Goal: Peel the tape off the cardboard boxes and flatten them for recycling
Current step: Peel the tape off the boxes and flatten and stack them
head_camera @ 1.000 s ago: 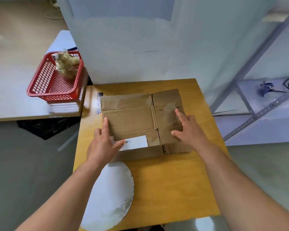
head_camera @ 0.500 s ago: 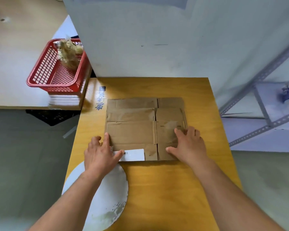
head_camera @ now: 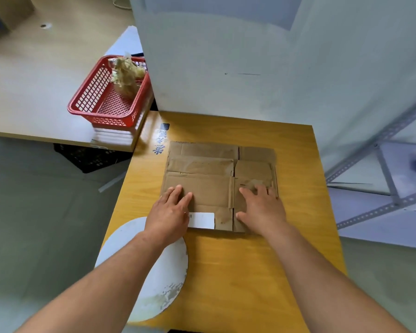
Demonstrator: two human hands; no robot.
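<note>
A brown cardboard box lies flat on the yellow wooden table, its flaps spread out toward the wall. A white label sits on its near edge. My left hand presses flat on the near left part of the cardboard, fingers straight, partly covering the label. My right hand presses flat on the near right part, fingers spread. Neither hand grips anything.
A red mesh basket holding crumpled tape stands on the pale desk to the left. A white round disc overhangs the table's near left corner. A white wall panel rises behind the table; metal shelving stands at the right.
The cardboard has been pushed down flat against the table. My left hand has slid further onto the box; the right hand stays pressing on the right side.
</note>
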